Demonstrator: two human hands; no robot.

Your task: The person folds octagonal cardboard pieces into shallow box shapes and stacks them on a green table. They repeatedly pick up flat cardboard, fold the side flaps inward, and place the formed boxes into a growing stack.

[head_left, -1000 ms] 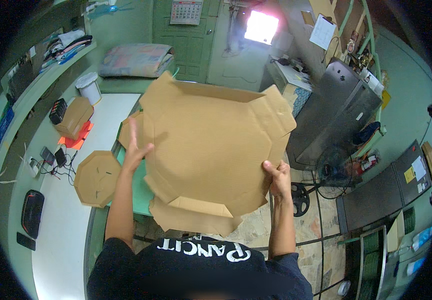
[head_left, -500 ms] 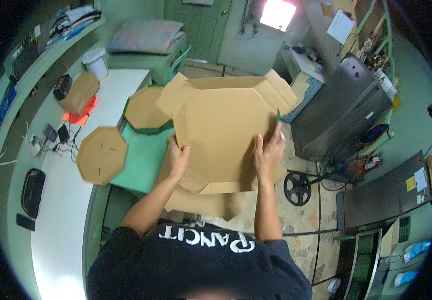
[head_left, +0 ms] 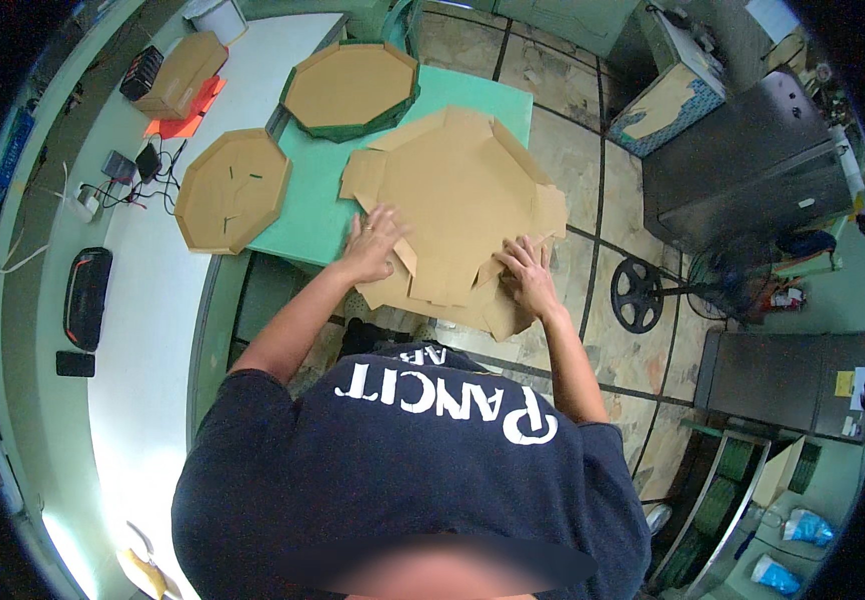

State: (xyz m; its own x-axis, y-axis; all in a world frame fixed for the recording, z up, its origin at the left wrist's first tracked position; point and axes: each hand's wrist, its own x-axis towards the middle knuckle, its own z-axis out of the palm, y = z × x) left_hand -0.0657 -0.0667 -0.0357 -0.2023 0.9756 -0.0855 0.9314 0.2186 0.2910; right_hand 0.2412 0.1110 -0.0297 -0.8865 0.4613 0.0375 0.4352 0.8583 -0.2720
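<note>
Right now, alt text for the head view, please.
Left hand and right hand at either side of a cardboard sheet over a green table. To its left lie a brown tray and, beyond, a green-sided tray, both octagonal.

The cardboard piece [head_left: 453,195] was plain brown and wide, and its middle had a nearly eight-sided shape. Around this middle there were flaps, some spread outward and some partly bent up. It lay rather flat over the green table [head_left: 311,205], with its near side reaching beyond the edge.
</note>
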